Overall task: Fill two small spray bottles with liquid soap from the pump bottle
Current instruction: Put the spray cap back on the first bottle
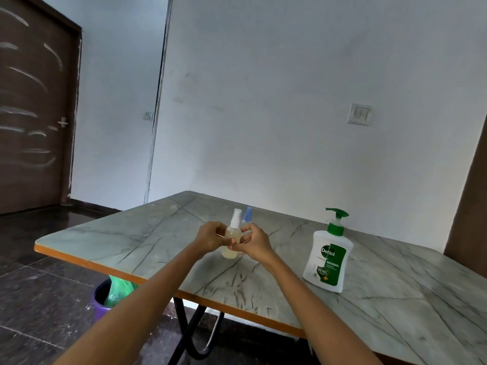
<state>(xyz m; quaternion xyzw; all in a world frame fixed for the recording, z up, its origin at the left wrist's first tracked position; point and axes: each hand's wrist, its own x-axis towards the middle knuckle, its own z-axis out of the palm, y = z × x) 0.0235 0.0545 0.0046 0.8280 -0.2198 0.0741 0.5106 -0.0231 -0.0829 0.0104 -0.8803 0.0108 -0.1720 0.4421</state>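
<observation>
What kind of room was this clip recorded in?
Probably a sparsely furnished room in a home: a marble-patterned folding table against a plain white wall, a dark wooden door, and a lined purple bin underneath.

Blue-cap bottle mostly hidden.

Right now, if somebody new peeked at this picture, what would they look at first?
Probably the two hands, left hand and right hand, meeting mid-table around a small spray bottle with a white top and pale yellowish liquid inside. Just behind it peeks a second small bottle with a blue top. Off to the right, the big white-and-green pump bottle stands upright on the marble-patterned table.
</observation>
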